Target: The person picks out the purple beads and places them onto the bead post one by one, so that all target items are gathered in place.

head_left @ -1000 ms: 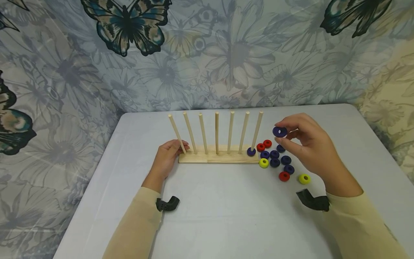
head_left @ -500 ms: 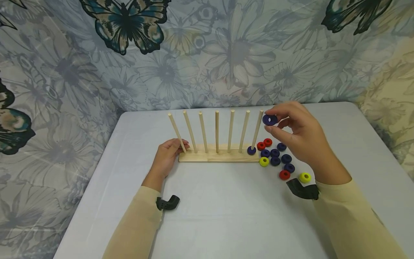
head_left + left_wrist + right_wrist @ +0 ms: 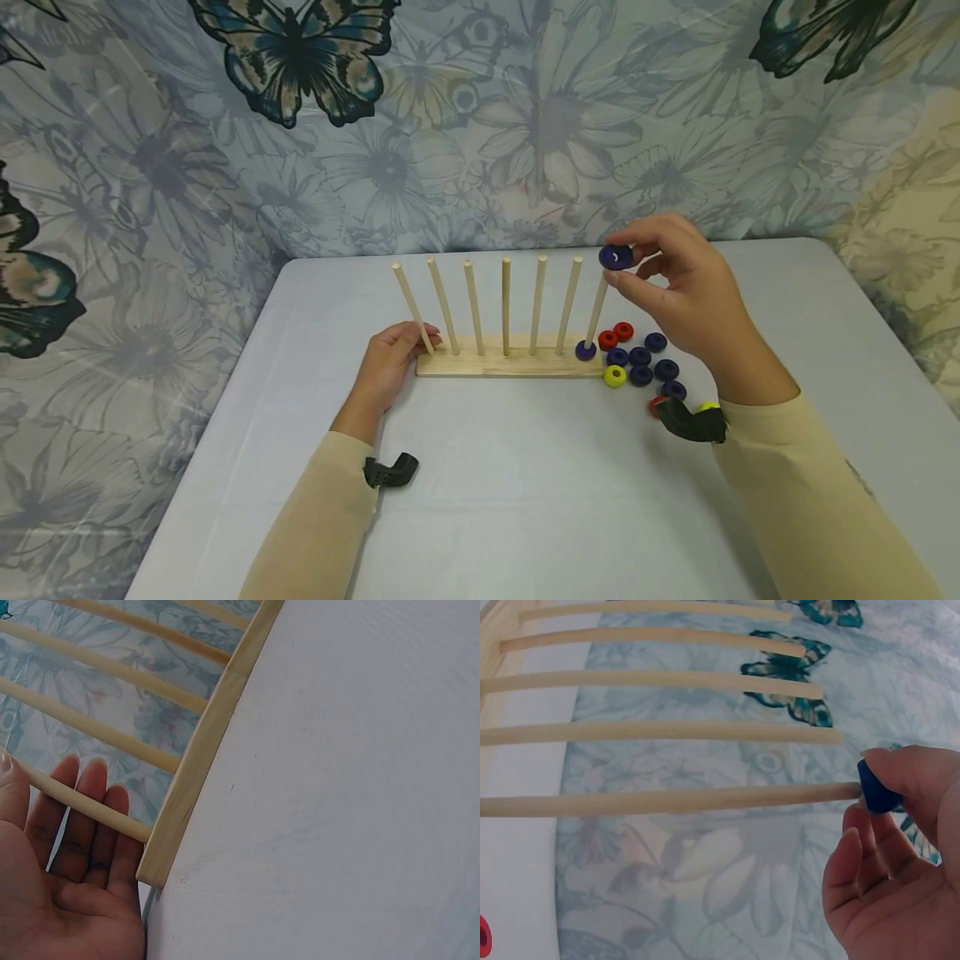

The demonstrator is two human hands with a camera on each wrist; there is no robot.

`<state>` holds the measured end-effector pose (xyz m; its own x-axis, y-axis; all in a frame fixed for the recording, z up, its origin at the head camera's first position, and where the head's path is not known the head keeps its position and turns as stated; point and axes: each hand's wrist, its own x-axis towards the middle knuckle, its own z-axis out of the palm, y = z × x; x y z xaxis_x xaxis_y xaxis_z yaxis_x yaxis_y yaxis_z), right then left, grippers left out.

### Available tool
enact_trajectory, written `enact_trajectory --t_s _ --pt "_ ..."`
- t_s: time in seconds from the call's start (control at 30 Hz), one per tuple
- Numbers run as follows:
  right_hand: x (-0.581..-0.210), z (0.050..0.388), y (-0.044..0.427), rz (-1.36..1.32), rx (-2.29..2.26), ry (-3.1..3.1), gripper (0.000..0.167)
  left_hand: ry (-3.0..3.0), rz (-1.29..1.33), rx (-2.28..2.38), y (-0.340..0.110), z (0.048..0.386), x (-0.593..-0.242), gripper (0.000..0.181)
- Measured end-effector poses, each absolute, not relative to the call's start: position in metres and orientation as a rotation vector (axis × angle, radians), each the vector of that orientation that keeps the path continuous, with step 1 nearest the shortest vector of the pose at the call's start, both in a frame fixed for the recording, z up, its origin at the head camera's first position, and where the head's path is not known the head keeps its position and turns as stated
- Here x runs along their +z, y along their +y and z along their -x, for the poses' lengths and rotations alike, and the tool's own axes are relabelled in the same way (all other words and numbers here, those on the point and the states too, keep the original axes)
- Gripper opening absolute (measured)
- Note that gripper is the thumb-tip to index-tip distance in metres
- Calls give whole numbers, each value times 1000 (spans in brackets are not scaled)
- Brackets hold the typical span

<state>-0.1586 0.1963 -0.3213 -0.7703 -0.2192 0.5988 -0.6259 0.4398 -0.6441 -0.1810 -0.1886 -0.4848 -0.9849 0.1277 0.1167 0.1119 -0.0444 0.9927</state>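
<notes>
A wooden peg stand (image 3: 487,367) with a row of upright pegs stands on the table. My left hand (image 3: 388,364) is at its left end, thumb and fingers on either side of the leftmost peg (image 3: 94,808). My right hand (image 3: 686,300) pinches a dark blue ring (image 3: 616,257) between thumb and fingers. In the right wrist view, this blue ring (image 3: 877,789) sits right at the tip of the rightmost peg (image 3: 705,799); whether the peg has entered its hole is hard to tell. Another blue ring (image 3: 586,351) lies around that peg's foot.
Right of the stand lie several loose blue rings (image 3: 641,376), two red rings (image 3: 623,332) close by, and a yellow ring (image 3: 615,377). The right wrist's black mount (image 3: 692,421) partly hides another red ring and a yellow one. A patterned wall covering (image 3: 525,150) rises behind the table (image 3: 480,500).
My right hand has moved left and up with the blue ring, from beside the stand to the top of the rightmost peg. The left hand and the stand stay in place.
</notes>
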Motion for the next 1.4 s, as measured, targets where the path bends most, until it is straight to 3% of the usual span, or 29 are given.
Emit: enact_trajectory --t_s 1.4 --pt "-349 158 219 -634 1468 -2267 30 2147 -273 2269 -189 183 -488 42"
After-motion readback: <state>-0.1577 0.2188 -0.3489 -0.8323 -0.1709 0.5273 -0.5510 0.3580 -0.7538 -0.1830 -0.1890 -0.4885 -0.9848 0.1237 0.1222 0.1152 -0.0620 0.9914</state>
